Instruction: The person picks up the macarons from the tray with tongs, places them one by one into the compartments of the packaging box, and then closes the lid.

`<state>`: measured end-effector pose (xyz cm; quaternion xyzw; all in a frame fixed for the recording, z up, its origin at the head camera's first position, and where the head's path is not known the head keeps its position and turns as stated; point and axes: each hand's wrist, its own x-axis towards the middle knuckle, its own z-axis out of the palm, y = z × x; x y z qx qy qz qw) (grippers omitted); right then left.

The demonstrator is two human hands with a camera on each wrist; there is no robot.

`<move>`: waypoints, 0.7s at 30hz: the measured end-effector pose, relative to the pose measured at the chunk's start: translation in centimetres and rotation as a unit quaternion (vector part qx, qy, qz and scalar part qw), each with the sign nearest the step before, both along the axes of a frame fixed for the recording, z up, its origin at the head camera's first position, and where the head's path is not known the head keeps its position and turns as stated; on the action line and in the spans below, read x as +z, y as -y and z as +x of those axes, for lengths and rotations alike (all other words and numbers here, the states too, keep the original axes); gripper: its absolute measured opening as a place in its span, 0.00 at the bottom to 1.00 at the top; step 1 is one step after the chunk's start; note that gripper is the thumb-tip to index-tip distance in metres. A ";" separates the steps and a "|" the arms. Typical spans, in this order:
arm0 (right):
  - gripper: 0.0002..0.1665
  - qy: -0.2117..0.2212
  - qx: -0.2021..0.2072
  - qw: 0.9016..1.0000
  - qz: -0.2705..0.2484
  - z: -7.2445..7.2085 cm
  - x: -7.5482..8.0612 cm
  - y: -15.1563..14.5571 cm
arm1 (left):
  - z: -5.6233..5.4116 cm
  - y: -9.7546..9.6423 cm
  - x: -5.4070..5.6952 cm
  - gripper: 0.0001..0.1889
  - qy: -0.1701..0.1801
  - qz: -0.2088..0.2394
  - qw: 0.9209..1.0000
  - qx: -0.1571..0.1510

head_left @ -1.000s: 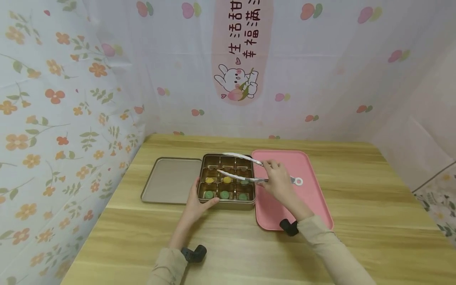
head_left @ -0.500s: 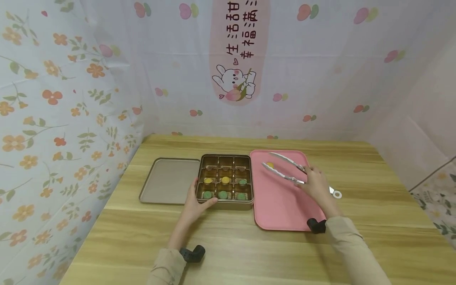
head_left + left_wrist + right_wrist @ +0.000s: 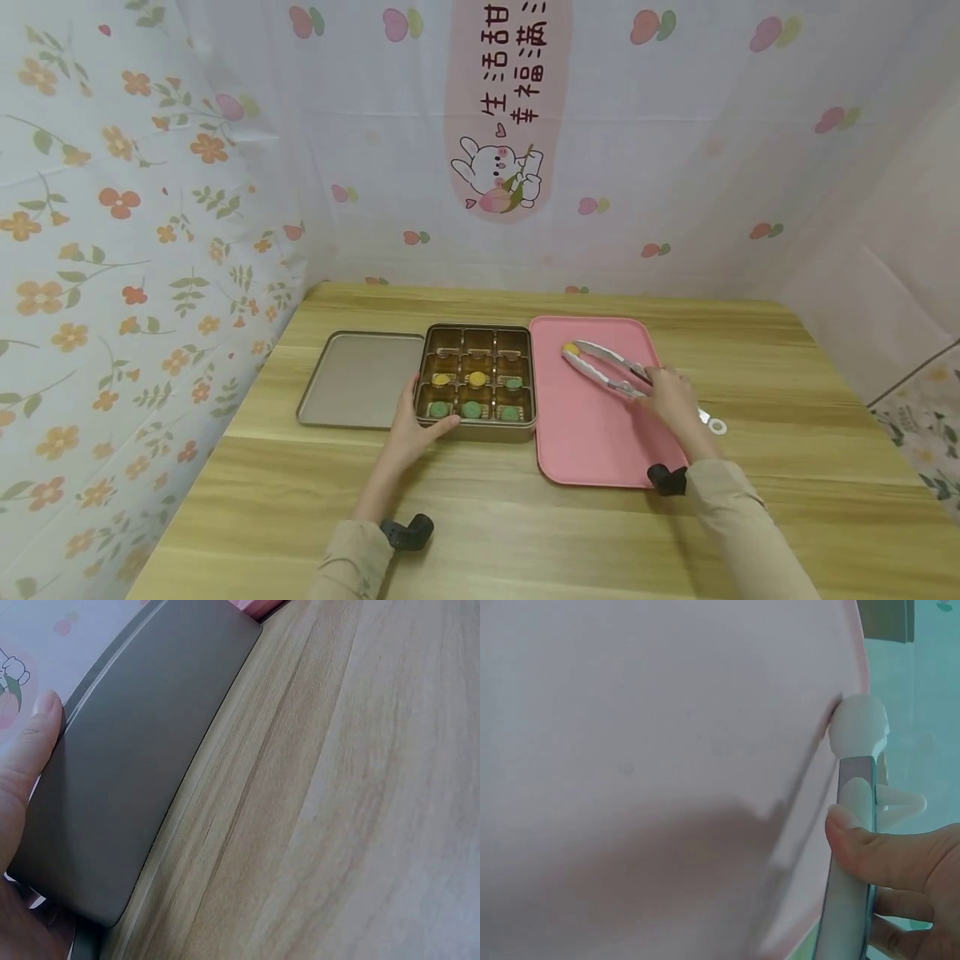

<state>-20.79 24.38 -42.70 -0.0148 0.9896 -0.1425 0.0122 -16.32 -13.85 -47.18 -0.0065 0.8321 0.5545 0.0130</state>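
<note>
In the head view my right hand (image 3: 673, 404) holds a pair of metal tongs (image 3: 618, 385) with whitish tips over the pink tray (image 3: 592, 450). The tips are on either side of a round yellow cookie (image 3: 572, 348) near the tray's back left; whether both touch it, I cannot tell. My right thumb presses along the tongs' handle (image 3: 847, 892) in the right wrist view. My left hand (image 3: 408, 433) holds the front left corner of a divided metal box (image 3: 480, 430), its thumb on the front rim. Yellow cookies (image 3: 477, 379) and green cookies (image 3: 471, 409) lie in the box's middle and front compartments.
A flat metal lid (image 3: 360, 383) lies left of the box. The pink tray stands close against the box's right side. All of it is on a wooden table (image 3: 480, 517), with a patterned cloth (image 3: 637, 167) hanging behind and at the sides.
My right hand has carried the tongs rightward from above the box to the tray. Their tips have come down and closed in around the yellow cookie. My left hand stays on the box.
</note>
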 end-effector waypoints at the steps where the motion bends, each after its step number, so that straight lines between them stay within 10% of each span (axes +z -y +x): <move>1: 0.28 -0.006 0.001 1.000 -0.002 0.0 -0.1 0.0 | 0.0 0.0 0.0 0.57 0.000 -0.001 1.000 0.000; 21: 0.33 -0.087 0.063 0.994 -0.033 0.0 3.1 5.0 | 0.2 0.0 0.4 0.57 0.014 -0.001 1.000 -0.006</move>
